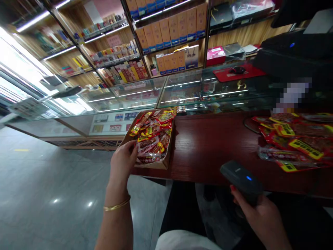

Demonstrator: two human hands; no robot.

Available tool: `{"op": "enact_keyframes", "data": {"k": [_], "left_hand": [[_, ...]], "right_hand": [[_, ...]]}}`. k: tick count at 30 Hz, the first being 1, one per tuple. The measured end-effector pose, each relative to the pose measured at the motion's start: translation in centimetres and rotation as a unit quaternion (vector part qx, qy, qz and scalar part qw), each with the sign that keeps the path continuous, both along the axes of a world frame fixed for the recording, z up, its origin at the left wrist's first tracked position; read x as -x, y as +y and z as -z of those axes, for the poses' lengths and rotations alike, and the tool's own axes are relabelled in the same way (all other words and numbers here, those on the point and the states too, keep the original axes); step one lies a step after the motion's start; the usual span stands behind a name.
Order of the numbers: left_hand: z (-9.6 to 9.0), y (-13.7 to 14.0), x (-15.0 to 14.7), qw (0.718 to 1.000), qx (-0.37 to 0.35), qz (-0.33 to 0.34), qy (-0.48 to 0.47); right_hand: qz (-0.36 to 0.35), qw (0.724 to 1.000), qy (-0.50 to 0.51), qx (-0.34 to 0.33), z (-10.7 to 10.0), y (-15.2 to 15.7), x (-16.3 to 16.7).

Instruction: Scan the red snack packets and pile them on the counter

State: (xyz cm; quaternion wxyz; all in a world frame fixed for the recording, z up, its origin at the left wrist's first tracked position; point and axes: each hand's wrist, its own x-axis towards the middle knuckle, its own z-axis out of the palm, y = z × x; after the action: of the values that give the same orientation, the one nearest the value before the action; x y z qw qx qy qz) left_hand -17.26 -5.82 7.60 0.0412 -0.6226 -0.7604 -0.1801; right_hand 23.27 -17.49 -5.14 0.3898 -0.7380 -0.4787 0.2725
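- Left hand (124, 160), wrist bearing a gold bangle (117, 206), reaches forward to the near-left edge of the cardboard box (155, 164), fingers curled onto a snack packet (146, 143) at its rim.
- Right hand (256, 211), low and near right, is wrapped around a barcode scanner (240, 180), its blue light lit.
- Box remains full of red-and-yellow packets.
- Loose packet pile (293, 142) lies far right on the dark wooden counter (208, 146), judged already scanned; most work remains.

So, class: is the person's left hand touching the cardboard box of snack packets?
Touching. The head view shows the left hand with its fingers at the near corner of the cardboard box, pressing against the snack packets.
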Motion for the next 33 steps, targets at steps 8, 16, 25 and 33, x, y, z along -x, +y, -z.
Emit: {"op": "enact_keyframes", "data": {"k": [8, 16, 25, 33], "left_hand": [[1.9, 3.1, -1.8, 0.988, 0.132, 0.067, 0.048], [0.8, -0.1, -5.2, 0.938, -0.068, 0.030, -0.338], [7.1, 1.3, -20.6, 0.643, 0.204, 0.147, -0.724], [12.2, 2.1, -21.9, 0.690, 0.207, 0.238, -0.651]], "right_hand": [[-0.006, 1.000, -0.005, 0.024, -0.5, -1.6, -0.1], [0.032, 0.998, 0.023, 0.045, -0.7, -1.2, -0.7], [-0.007, 1.000, 0.017, -0.023, -1.3, -1.6, -1.5], [-0.022, 0.999, 0.002, -0.044, -1.4, -1.5, -1.8]]}}
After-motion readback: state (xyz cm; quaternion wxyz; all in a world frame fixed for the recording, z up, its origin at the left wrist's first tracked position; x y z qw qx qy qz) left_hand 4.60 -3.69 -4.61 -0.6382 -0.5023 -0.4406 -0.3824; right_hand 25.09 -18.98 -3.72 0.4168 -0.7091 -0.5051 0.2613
